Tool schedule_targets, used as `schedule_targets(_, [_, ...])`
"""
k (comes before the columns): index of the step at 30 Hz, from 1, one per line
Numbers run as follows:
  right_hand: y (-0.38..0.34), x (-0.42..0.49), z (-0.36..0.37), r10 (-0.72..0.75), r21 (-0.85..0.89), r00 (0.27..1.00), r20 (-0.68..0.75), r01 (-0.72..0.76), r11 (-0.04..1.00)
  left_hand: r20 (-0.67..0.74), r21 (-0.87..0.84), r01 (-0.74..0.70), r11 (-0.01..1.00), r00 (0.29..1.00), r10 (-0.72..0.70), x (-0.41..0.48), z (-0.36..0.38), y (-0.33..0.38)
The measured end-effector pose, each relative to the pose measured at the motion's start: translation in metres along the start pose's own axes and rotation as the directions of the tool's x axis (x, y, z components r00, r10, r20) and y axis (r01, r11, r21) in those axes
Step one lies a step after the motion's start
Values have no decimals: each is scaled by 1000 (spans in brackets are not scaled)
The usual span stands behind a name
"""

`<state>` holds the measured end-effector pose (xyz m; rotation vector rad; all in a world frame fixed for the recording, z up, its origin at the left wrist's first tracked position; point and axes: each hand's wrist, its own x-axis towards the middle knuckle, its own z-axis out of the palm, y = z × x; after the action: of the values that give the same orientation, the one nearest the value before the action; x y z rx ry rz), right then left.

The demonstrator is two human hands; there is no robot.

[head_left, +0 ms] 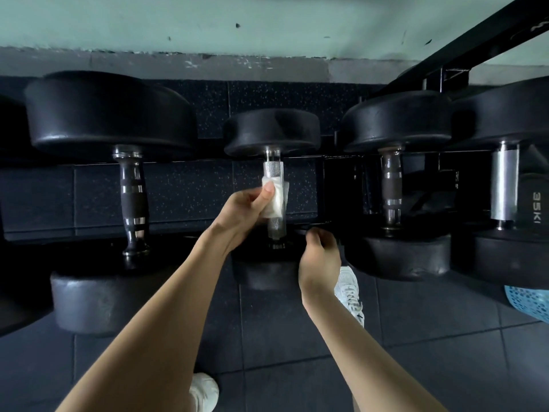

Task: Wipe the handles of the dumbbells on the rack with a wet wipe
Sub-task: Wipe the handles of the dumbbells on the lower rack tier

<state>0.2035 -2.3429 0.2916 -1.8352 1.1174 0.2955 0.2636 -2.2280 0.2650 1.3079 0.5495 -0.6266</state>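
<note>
A small black dumbbell [271, 130] lies on the rack in the middle, its knurled silver handle [272, 169] running away from me. A white wet wipe [274, 200] is wrapped round the middle of that handle. My left hand [243, 212] grips the wipe and the handle, thumb on top. My right hand [319, 257] rests at the near head of the same dumbbell with fingers curled over its edge; the fingertips are hidden. A larger dumbbell [110, 114] with a banded handle [133, 200] sits to the left.
Two more dumbbells [395, 126] [505, 179] rest on the black rack [341, 173] to the right, one marked 35. A slanted black rack bar [463, 40] crosses the top right. A blue perforated basket [528, 301] is at the right edge. My white shoes [349, 289] stand on dark rubber floor tiles.
</note>
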Motion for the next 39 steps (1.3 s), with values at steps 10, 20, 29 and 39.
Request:
schedule_targets(10, [-3,-5,-1,8,-27,1000,0,-8,1000,29,797,-78,599,995,91,-26,-5,-4])
schedule_targets(20, [-3,-4,-2,-7,-3,1000,9,8,1000,-95,405,75,911,995,-39,-19,-3,-12])
schedule_targets(29, [0,-3,-1,4,10,1000,-16,-4,1000,-84,611,81,787,996,-38,-12,-2,-7])
schedule_targets(39, [3,-1,1,1,-1,1000,-11,-1,1000,-364,304,29,952,927,88,-5,20,10])
